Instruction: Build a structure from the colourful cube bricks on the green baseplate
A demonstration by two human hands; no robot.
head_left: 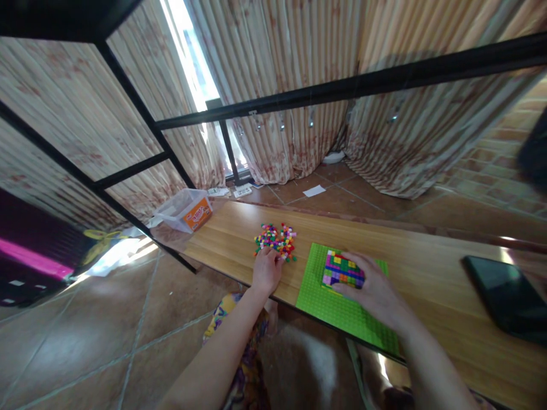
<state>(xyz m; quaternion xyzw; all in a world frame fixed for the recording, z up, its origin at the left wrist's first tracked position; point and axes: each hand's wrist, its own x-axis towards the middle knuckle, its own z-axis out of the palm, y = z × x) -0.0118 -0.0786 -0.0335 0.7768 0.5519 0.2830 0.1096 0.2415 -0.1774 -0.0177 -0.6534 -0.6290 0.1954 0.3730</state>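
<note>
A loose pile of small multicoloured building bricks [270,232] lies on the wooden table. At the pile's near edge is my left hand [267,269], its fingers bent and drawn together among the bricks; what they pinch is too small to make out. Right of the pile a green studded baseplate [316,293] lies flat, reaching the table's near edge. On it sits a rectangular block of bricks [337,269] in purple, yellow, orange, pink and green. My right hand [374,287] is wrapped round the block's right side, thumb in front and fingers behind, covering its right end.
A clear plastic box with an orange label [197,213] stands at the table's left end. A dark tablet or phone [508,296] lies at the right of the table [231,228]. Black metal bars [299,101] cross beyond the table, before the curtains [286,51].
</note>
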